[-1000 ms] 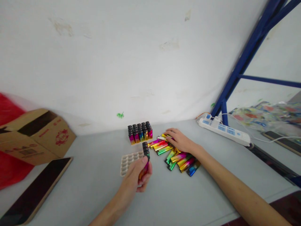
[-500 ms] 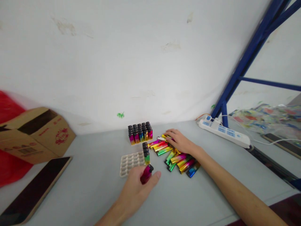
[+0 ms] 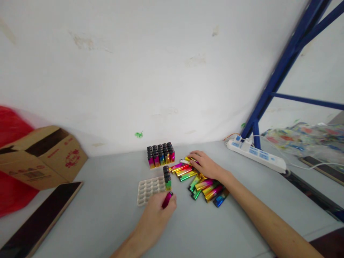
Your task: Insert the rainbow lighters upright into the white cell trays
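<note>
My left hand (image 3: 154, 216) is closed around a magenta lighter (image 3: 167, 200), its upper end showing above my curled thumb. Just beyond this hand lies a pale moulded tray (image 3: 145, 190) with rows of round hollows. A short row of black-topped lighters (image 3: 167, 179) stands upright along the tray's right edge, the nearest one green. My right hand (image 3: 205, 165) rests palm down over the far part of a loose pile of shiny multicoloured lighters (image 3: 204, 184). Its fingers lie stretched and partly apart over a yellow lighter and a white-ended piece; their undersides are hidden.
Behind the tray, a block of upright lighters (image 3: 161, 156) stands near the wall. An open cardboard box (image 3: 45, 157) and a dark flat panel (image 3: 40, 218) are at the left. On the right are a white power strip (image 3: 258, 154) and a blue metal frame (image 3: 282, 68).
My left thumb has folded in from outstretched to lie against the magenta lighter, covering more of it. My right hand stays over the pile. The view has shifted slightly.
</note>
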Available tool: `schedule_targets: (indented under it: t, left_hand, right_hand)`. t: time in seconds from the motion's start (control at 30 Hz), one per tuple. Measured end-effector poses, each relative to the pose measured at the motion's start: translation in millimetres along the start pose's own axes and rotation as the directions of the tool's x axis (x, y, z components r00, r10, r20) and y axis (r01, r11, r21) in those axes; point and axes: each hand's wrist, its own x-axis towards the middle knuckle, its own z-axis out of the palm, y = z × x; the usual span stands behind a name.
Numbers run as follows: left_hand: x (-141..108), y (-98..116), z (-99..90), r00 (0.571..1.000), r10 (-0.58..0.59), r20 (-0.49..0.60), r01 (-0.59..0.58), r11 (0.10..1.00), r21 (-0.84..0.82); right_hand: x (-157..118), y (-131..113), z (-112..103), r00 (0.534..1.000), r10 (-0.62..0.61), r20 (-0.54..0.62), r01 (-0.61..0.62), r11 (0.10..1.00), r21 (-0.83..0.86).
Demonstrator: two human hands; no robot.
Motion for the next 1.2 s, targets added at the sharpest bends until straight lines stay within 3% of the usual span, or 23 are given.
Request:
schedule_targets:
  t: [0.33,0.47,0.53,0.67,0.73,0.83,0.9,1.07,1.2]
  left_hand:
    - [-1,1,-0.8,0.998,0.057,0.014,-0.057,0.996,0.073]
    - [-7,4,-10.7,0.986,0.170,0.005,-0.170,0.984,0.060]
    - [-7,6,-19.7,0.979,0.199,-0.041,-0.199,0.980,0.003]
    - [0,5,-41.4,0.986,0.162,-0.029,-0.163,0.942,-0.293]
    - [5,5,-51.7,0.976,0.188,-0.108,-0.215,0.906,-0.364]
    - [10,6,-62.5,0.925,0.244,-0.293,-0.313,0.924,-0.218]
    - [10,8,-65.1,0.890,0.309,-0.334,-0.348,0.936,-0.060]
    - [5,8,-59.7,0.866,0.458,-0.198,-0.449,0.889,0.091]
    - [6,0,-53.0,0.785,0.610,-0.110,-0.579,0.785,0.218]
  right_hand:
    - [1,-1,0,1.000,-0.001,0.003,0.001,1.000,-0.012]
    - [1,0,0,1.000,0.009,0.015,-0.009,1.000,-0.003]
    - [1,1,1,1.000,0.011,0.020,-0.011,1.000,-0.003]
    - [0,4,3,1.000,-0.001,0.020,0.001,1.000,0.004]
    - [0,4,4,1.000,-0.003,0.013,0.003,1.000,0.010]
    - [0,5,4,1.000,-0.009,0.005,0.009,1.000,0.014]
    - [1,5,4,1.000,-0.018,0.000,0.018,1.000,0.007]
    - [1,6,3,1.000,-0.016,0.006,0.016,1.000,0.012]
    - [0,6,2,1.000,-0.020,0.013,0.020,1.000,0.016]
